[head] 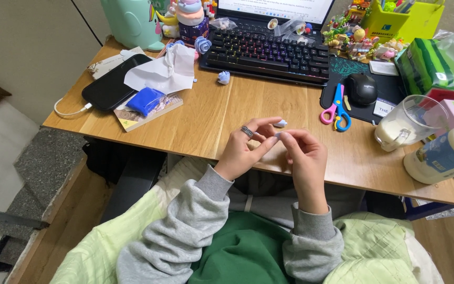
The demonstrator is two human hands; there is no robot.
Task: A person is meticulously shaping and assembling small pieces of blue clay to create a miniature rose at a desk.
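Grey sleeves over a green top and pale quilted cover lie nearest the camera, leading up to both hands meeting at the near edge of the wooden desk [222, 113]. The left hand [245, 150], a ring on one finger, and the right hand [303, 158] press their fingertips together around a small pale-blue clay piece [278, 135], pinched between them just above the desk edge. A second tiny pale bit [281, 123] lies on the wood just beyond the fingers. Further out sit another bluish clay lump [224, 77] near the keyboard [269, 52], a blue clay block [145, 101] on a book at the left, and pink-and-blue scissors [335, 109] by the mouse [362, 88] on the right. The piece looks soft and very small; held over the desk edge, too hard a squeeze could likely flatten it, and a slack pinch could drop it into the lap.
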